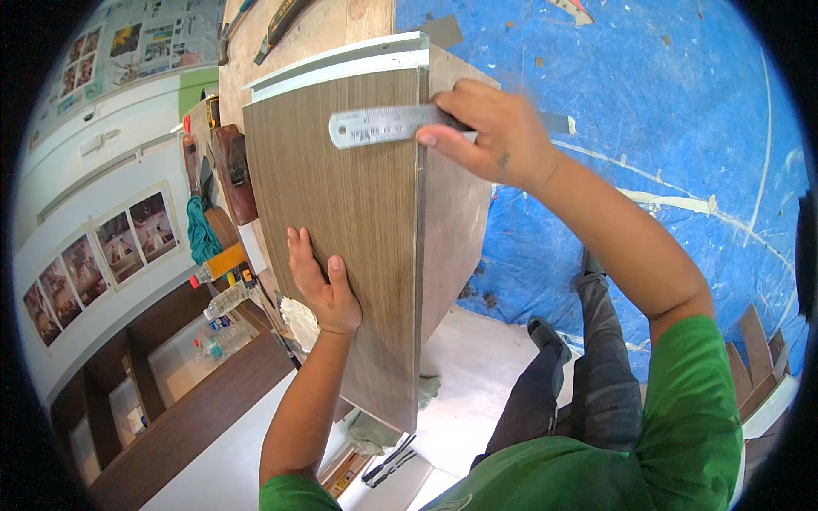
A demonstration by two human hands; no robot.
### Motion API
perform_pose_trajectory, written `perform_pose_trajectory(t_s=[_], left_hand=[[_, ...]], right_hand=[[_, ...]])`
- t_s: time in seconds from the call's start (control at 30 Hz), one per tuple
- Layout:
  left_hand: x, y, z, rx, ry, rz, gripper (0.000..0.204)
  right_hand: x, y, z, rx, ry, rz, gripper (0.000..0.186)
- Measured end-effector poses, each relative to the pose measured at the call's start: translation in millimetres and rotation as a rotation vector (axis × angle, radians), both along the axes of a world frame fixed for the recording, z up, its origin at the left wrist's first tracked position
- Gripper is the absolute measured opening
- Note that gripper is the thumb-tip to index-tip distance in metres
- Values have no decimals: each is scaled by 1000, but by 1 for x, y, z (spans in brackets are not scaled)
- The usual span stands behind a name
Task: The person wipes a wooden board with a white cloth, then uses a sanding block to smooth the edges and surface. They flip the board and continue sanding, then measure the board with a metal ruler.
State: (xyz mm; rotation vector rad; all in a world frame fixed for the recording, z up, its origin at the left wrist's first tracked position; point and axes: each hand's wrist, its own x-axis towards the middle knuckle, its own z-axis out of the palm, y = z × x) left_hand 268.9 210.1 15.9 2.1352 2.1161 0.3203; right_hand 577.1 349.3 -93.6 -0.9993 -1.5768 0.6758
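While your left hand (319, 285) lies flat and open on the face of the brown wood-grain laminated cabinet box (341, 230), your right hand (494, 132) pinches a flat steel ruler (383, 125) across its top front edge. The box stands on the workbench (332, 25); its inside is hidden.
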Motion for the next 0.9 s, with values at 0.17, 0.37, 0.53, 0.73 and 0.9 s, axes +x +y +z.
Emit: perform_pose_trajectory(t_s=[0.17,0.37,0.53,0.73,0.9], left_hand=[[0,6,-4,0,-4,-21,64],[2,5,-2,-12,19,-1,65],[0,7,-5,0,1,-7,65],[1,7,-3,2,1,-7,65],[0,5,-3,3,1,-6,67]], right_hand=[[7,21,0,-73,18,-90,39],[2,7,-5,21,-1,-82,42],[9,21,3,-107,-16,-50,41],[6,22,-3,-55,42,-90,43],[7,25,13,-248,547,-24,42]])
